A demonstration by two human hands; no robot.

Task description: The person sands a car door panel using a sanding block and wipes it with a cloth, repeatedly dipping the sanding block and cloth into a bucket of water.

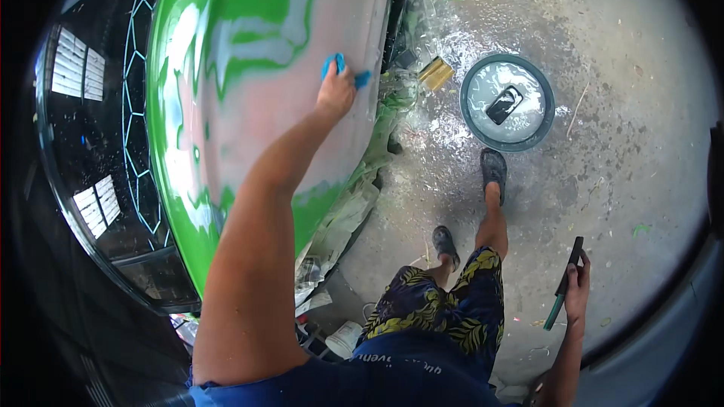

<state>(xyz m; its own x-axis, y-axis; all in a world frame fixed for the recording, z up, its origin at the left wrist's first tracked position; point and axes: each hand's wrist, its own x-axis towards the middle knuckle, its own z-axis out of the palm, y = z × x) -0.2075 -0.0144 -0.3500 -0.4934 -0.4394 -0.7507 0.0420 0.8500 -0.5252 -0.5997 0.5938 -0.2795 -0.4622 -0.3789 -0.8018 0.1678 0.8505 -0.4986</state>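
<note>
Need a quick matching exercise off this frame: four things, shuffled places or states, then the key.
Things
1. Blue cloth
2. Long narrow block
3. Round basin
4. Yellow-brown block

Places or states
A. Held in the right hand
B. On the floor, between the car panel and the basin
C. Under the left hand, against the panel
D. Holding cloudy liquid, with a black object in it

Pairs: 1-C, 2-A, 3-D, 4-B

Basin (508, 145) (block (501, 112) inside) right of car panel (275, 113)
</note>
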